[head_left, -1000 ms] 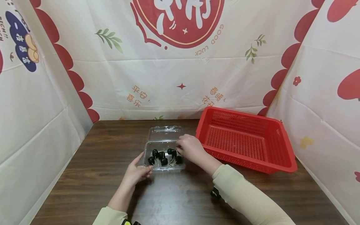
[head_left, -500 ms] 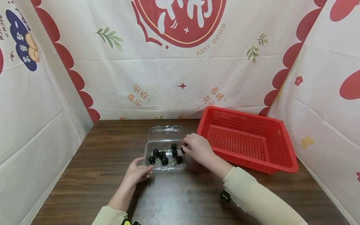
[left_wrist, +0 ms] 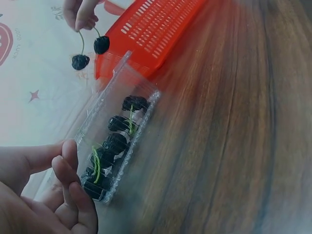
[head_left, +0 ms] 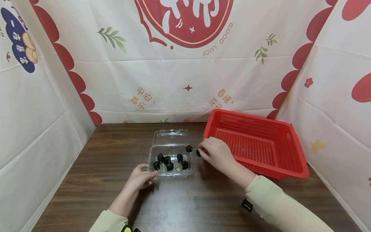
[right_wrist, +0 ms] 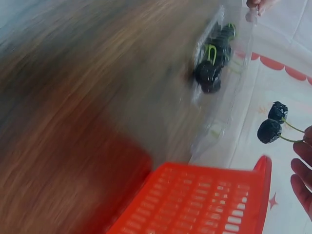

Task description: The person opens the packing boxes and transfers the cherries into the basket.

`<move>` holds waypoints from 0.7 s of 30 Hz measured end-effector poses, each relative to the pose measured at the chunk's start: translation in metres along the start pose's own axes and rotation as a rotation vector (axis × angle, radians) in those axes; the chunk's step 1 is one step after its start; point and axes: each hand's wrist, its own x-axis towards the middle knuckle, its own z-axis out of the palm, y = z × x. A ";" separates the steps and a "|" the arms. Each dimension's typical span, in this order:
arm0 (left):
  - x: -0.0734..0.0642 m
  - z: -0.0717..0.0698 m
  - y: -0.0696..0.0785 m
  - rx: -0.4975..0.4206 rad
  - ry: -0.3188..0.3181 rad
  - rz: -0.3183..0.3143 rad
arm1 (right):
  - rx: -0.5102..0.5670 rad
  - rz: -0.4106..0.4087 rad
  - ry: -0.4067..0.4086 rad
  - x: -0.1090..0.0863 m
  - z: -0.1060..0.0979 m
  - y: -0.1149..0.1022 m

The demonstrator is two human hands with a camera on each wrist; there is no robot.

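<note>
First, note the printed cloth backdrop [head_left: 174,72], hanging behind the dark wooden table [head_left: 87,180]. On the table's right side, locate the red basket [head_left: 255,141]. To its left, locate the clear plastic box [head_left: 171,174], with lid [head_left: 171,138] laid back toward the backdrop. Observe the left hand [head_left: 141,178] pinching the box at the near left corner, apparently to steady it. Observe the right hand [head_left: 215,153] beside the basket's left end, with fingertips pressed together in a pinch. Find the pair of cherries [right_wrist: 269,131] dangling from that pinch, near the box's right edge and apart from the basket. Compare with half a second earlier: shifted rightward, away from the six remaining cherries [head_left: 169,166] inside the box. Judge removal of the pair as complete, release as not yet made. Lastly, check the stems [left_wrist: 82,43]: pinched alone, without finger contact on the fruit.
</note>
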 end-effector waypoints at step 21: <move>-0.002 -0.009 0.003 0.035 -0.058 -0.049 | -0.031 0.212 0.089 -0.021 -0.040 0.045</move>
